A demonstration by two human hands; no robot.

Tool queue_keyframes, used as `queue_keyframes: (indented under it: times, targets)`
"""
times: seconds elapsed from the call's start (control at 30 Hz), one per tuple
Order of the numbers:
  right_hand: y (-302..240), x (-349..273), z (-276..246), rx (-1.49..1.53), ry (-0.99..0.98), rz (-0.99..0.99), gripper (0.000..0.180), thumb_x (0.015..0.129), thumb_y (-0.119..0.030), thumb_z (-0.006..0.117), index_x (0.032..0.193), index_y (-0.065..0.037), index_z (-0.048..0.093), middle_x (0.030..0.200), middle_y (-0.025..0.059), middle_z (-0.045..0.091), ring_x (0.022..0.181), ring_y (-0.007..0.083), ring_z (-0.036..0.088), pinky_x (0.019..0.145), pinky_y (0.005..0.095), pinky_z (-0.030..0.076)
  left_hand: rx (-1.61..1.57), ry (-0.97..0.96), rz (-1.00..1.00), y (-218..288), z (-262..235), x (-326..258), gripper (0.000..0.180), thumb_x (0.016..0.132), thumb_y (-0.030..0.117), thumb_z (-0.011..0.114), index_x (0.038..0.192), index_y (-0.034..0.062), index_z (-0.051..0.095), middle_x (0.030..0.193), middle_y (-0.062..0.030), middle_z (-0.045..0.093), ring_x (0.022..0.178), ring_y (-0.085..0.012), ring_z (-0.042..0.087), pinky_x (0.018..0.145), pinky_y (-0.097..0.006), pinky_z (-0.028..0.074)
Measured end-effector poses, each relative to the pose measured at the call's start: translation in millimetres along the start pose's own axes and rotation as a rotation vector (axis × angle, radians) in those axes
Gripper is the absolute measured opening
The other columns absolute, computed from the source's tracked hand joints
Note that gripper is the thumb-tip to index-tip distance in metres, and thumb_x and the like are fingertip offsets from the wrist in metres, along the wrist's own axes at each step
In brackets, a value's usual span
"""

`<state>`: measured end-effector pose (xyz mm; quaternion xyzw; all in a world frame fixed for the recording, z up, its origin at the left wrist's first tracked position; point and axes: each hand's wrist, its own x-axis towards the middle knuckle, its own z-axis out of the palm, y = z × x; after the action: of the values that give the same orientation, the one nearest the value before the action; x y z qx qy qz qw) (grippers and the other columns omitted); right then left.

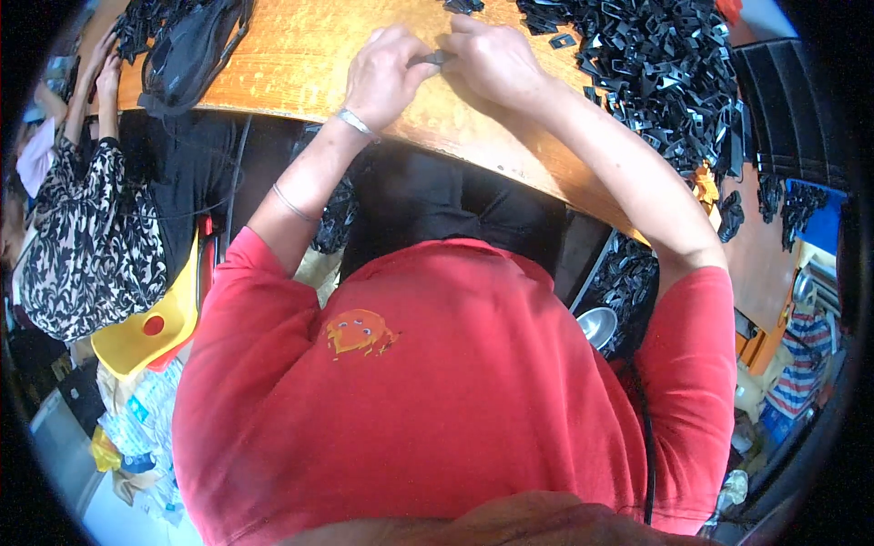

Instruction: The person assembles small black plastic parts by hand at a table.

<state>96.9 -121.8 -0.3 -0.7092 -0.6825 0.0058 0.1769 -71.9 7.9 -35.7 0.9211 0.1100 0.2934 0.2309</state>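
My left hand (pixel 390 75) and my right hand (pixel 494 60) meet over the orange wooden table (pixel 300 64), both pinching one small black plastic part (pixel 438 57) between the fingertips. A metal bangle circles my left wrist. Just right of my right hand lies a big heap of small black plastic parts (pixel 665 64), spreading to the table's right edge. My red shirt fills the lower half of the view.
A black bag (pixel 187 50) rests at the table's left end. Another person in a patterned top (pixel 77 227) sits at the left, hands on the table. A yellow plastic stool (pixel 150 332) stands beside my left side. More black parts (pixel 628 282) sit under the table at right.
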Motion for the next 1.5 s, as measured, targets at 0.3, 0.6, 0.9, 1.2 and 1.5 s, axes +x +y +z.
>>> queue_keyframes:
  times: [0.3, 0.6, 0.9, 1.2, 1.5]
  targets:
    - [24, -37, -35, -0.206, -0.169, -0.088, 0.015, 0.089, -0.024, 0.073, 0.096, -0.012, 0.075, 0.097, 0.0114, 0.069, 0.091, 0.0333, 0.071, 0.081, 0.0440, 0.059, -0.081, -0.572, -0.213, -26, -108, -40, 0.018, 0.094, 0.015, 0.075, 0.106, 0.0015, 0.075, 0.093, -0.0088, 0.067, 0.090, -0.0205, 0.065, 0.082, -0.035, 0.051]
    - [85, -54, -52, -0.359, -0.078, 0.177, 0.018, 0.097, -0.013, 0.055, 0.105, -0.004, 0.068, 0.112, 0.0236, 0.067, 0.106, 0.0432, 0.068, 0.094, 0.0453, 0.055, 0.036, -0.305, -0.273, 9, -77, 20, 0.035, 0.093, 0.012, 0.070, 0.127, 0.0021, 0.070, 0.114, -0.0194, 0.074, 0.106, -0.0273, 0.072, 0.091, -0.039, 0.057]
    - [92, -61, -54, -0.531, -0.135, 0.233, 0.016, 0.093, -0.010, 0.055, 0.100, -0.003, 0.068, 0.111, 0.0237, 0.066, 0.103, 0.0407, 0.070, 0.090, 0.0469, 0.055, 0.202, -0.043, 0.245, 0, 34, 80, 0.029, 0.087, 0.005, 0.074, 0.116, 0.0104, 0.072, 0.113, -0.0123, 0.063, 0.113, -0.0350, 0.061, 0.097, -0.043, 0.051]
    - [91, -48, -53, -0.427, -0.094, 0.129, 0.010, 0.084, -0.013, 0.070, 0.090, -0.006, 0.073, 0.085, 0.0207, 0.071, 0.083, 0.0380, 0.072, 0.076, 0.0444, 0.058, 0.223, -0.019, 0.297, -9, 24, 83, 0.022, 0.084, 0.006, 0.077, 0.103, 0.0099, 0.066, 0.108, -0.0124, 0.060, 0.105, -0.0358, 0.058, 0.089, -0.044, 0.050]
    - [33, -42, -29, 0.037, 0.022, 0.121, 0.022, 0.085, -0.020, 0.080, 0.090, -0.006, 0.065, 0.095, 0.0138, 0.067, 0.091, 0.0341, 0.070, 0.081, 0.0439, 0.057, 0.089, -0.011, 0.335, -19, 7, 76, 0.022, 0.084, 0.011, 0.078, 0.104, 0.0109, 0.069, 0.103, -0.0130, 0.063, 0.100, -0.0369, 0.063, 0.087, -0.046, 0.051]
